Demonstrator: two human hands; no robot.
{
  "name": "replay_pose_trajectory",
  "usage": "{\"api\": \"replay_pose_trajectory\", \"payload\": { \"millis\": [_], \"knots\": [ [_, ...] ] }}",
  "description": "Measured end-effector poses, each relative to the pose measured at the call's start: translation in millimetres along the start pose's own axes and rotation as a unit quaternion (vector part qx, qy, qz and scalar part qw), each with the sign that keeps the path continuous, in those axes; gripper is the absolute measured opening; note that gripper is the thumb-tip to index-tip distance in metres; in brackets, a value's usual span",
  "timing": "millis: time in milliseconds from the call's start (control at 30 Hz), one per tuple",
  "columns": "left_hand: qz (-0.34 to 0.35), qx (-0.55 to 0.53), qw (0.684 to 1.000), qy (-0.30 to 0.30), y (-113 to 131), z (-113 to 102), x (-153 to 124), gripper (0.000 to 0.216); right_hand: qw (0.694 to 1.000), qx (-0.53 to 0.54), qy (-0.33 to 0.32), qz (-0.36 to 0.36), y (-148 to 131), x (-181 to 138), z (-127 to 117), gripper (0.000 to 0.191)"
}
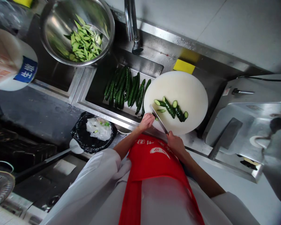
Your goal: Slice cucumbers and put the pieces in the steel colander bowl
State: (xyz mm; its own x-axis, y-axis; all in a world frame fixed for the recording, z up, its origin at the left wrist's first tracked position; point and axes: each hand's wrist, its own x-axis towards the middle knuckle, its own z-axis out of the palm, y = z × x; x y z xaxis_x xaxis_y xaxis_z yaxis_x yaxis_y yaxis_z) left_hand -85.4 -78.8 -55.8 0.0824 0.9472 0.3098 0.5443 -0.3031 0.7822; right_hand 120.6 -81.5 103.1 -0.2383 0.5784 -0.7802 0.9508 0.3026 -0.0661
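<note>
My right hand (pixel 176 143) is closed round the handle of a kitchen knife (pixel 159 120), whose blade slants across the near left part of a round white cutting board (pixel 192 90). On the board's near left edge my left hand (pixel 147 121) has its fingers bent over a cucumber piece (pixel 156 118), mostly hidden by the fingers and blade. Beyond the blade lie several cut cucumber chunks (pixel 169 107) and a thin slice (pixel 161 110). Whole cucumbers (pixel 121 87) lie side by side in the sink, left of the board.
A steel bowl (pixel 49 40) with cut cucumber pieces stands beyond the sink (pixel 93 90), near the faucet (pixel 132 28). A yellow sponge cloth (pixel 184 66) lies behind the board. A black-lined bin (pixel 81 137) stands below left; a metal machine (pixel 248 115) is at right.
</note>
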Motion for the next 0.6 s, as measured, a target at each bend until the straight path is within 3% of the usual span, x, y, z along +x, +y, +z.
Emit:
{"api": "replay_pose_trajectory", "payload": {
  "millis": [167,367,600],
  "knots": [
    [0.026,0.017,1.000,-0.001,-2.4,1.4,0.6,0.024,1.000,0.001,0.012,-0.005,0.2,-8.8,-4.9,0.033],
    [0.023,0.021,0.999,-0.014,-5.4,4.5,1.8,0.025,1.000,0.003,-0.022,0.007,1.3,-28.6,-12.1,0.032],
    [0.011,0.003,1.000,-0.024,-8.8,2.5,0.2,0.026,1.000,-0.026,-0.014,-0.003,-1.6,-7.1,-4.8,0.031]
  ]
}}
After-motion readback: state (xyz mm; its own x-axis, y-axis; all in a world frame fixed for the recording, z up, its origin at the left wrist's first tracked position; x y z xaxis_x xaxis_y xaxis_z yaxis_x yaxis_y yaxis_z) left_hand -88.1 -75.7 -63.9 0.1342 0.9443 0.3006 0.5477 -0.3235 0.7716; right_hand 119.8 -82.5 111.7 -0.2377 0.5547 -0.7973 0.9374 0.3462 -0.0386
